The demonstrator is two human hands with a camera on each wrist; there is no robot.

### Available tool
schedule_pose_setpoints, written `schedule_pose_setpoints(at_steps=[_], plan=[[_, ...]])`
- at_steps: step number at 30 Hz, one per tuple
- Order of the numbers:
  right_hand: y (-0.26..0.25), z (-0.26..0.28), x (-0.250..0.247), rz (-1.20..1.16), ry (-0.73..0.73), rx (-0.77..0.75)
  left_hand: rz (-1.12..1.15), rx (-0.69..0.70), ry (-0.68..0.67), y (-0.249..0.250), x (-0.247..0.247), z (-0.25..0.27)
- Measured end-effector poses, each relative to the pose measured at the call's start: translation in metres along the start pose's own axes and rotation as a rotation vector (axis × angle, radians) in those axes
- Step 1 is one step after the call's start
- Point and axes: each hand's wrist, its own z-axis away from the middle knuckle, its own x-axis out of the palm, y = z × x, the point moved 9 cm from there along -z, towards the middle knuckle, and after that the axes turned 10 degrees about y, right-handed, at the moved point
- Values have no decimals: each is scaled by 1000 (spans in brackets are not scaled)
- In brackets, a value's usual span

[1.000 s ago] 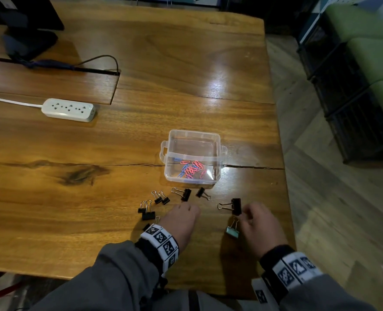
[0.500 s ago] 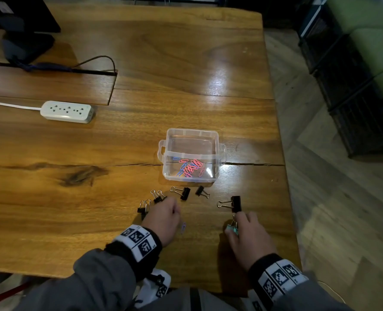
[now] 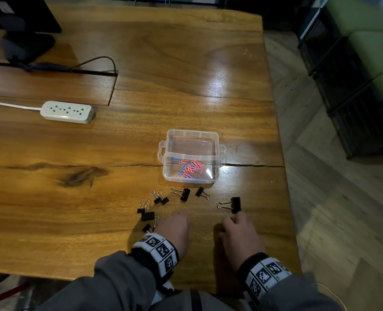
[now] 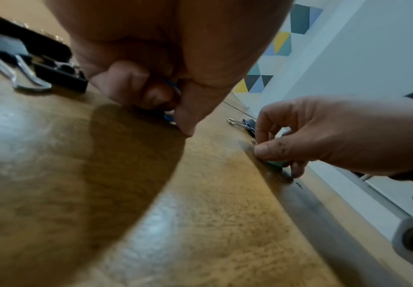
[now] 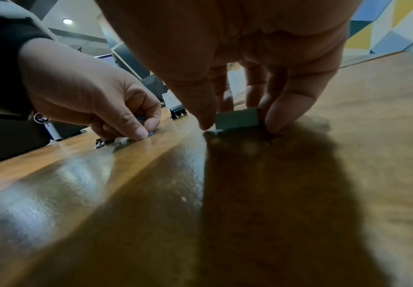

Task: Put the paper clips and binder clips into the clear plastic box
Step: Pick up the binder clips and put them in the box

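The clear plastic box [image 3: 217, 140] stands open on the wooden table with pink and blue paper clips [image 3: 189, 169] inside. Several black binder clips [image 3: 183, 194] lie in a row in front of it. My left hand [image 3: 177, 225] sits low on the table and pinches a small blue paper clip [image 4: 170, 85] between thumb and fingers. My right hand [image 3: 237, 227] pinches a teal-green binder clip [image 5: 237, 118] against the table, just near of a large black binder clip [image 3: 233, 205]. In the head view both held clips are hidden under the hands.
A white power strip [image 3: 67, 112] lies at the left. A monitor base [image 3: 26, 44] with a cable stands at the far left corner. The table's right edge [image 3: 284, 176] runs close to my right hand, with the floor beyond it.
My left hand has come back rightward from the small black clips and pinched the blue paper clip. My right hand has closed down over the teal binder clip, hiding it from the head view.
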Motion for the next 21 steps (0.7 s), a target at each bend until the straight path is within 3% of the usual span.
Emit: schedule_pose_setpoints(at_steps=[4,7,10,12,14,17,19,21], plan=[[4,0,-7,-101,22,51,-44,132,-37,9,-2,3],[13,0,-17,-444,5,217,9,115,-59,12,-16,0],[21,-7,-19,-999,-34,491,173,-7,124,8,-74,-31],[14,-12,-17,-1298,-76,644,253,-14,259,12,-116,-54],[-1,-20,-15,-1447,-136,734,297,30,298,23,-140,-67],[-20,-40,-16,-1245,-142,632,288,154,290,35,-151,-65],[-31,-59,-29,-834,-24,361,242,158,380,17,-159,-51],[-58,-68,-43,-287,71,-28,201,117,483,-12,-165,-31]])
